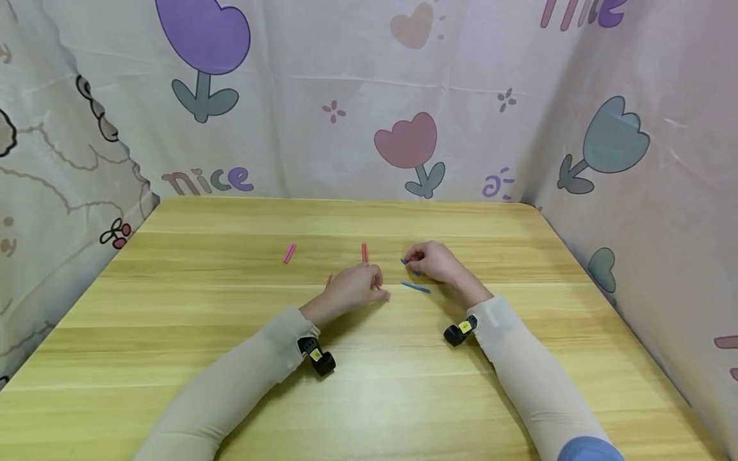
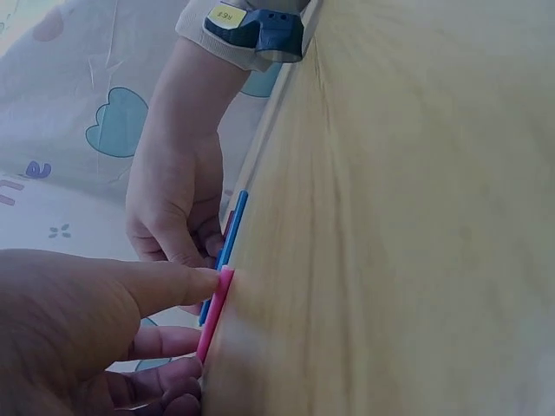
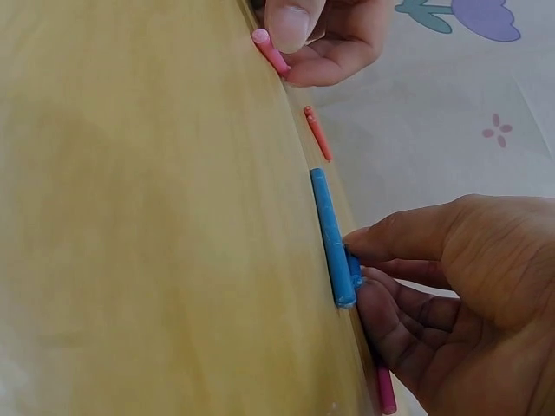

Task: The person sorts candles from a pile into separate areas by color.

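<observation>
My left hand (image 1: 353, 287) is low over the middle of the table, thumb and fingers pinching a short pink stick (image 2: 217, 312). To the right, my right hand (image 1: 435, 261) pinches a blue stick (image 3: 354, 267) by its middle, close to the tabletop. Another blue stick (image 1: 415, 287) lies just in front of the right hand, nearer to me. Beyond the left hand lies an orange-red stick (image 1: 365, 252). The tip of one more orange stick (image 1: 329, 280) shows behind the left wrist, the rest hidden.
Further left on the wooden table (image 1: 173, 358) lies a bright pink stick (image 1: 289, 253). The right wrist view shows a dark pink stick (image 3: 386, 390) partly behind the right hand. A printed cloth (image 1: 323, 147) hangs along the table's back and sides.
</observation>
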